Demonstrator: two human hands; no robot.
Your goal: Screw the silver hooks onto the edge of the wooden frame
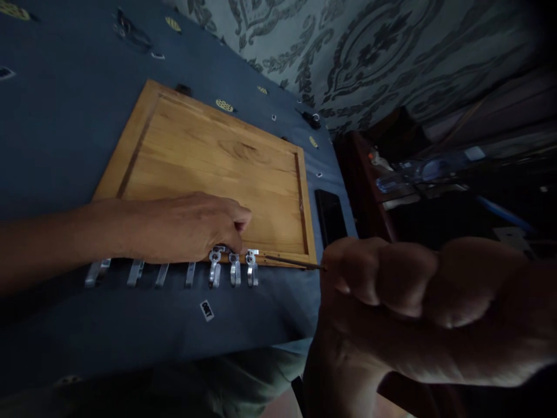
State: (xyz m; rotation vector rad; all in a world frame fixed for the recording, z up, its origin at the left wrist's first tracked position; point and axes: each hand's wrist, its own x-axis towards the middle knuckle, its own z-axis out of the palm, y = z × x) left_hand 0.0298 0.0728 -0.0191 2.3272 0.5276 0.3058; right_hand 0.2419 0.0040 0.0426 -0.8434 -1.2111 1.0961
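A framed wooden board point(195, 157) lies on the dark blue cloth, with several shiny metal hooks point(252, 268) along its near edge. Across that edge rests my left hand point(187, 226), its fingers bent and its fingertips pressed at the rightmost hooks; the rightmost hook seems to be gripped, though the contact is partly hidden. My right hand point(391, 290), large and close at the right, is a fist around a screwdriver point(296, 262). Only the thin shaft shows; the handle is hidden in the fist. Its tip points left along the board's edge, near small holes beside the rightmost hook.
A black phone point(331, 216) lies right of the board. Dark items point(130, 32) and a small black object with a ring point(311, 119) sit farther back on the cloth. Beyond the table's right edge, a plastic bottle point(430, 168) lies on dark red furniture point(369, 186).
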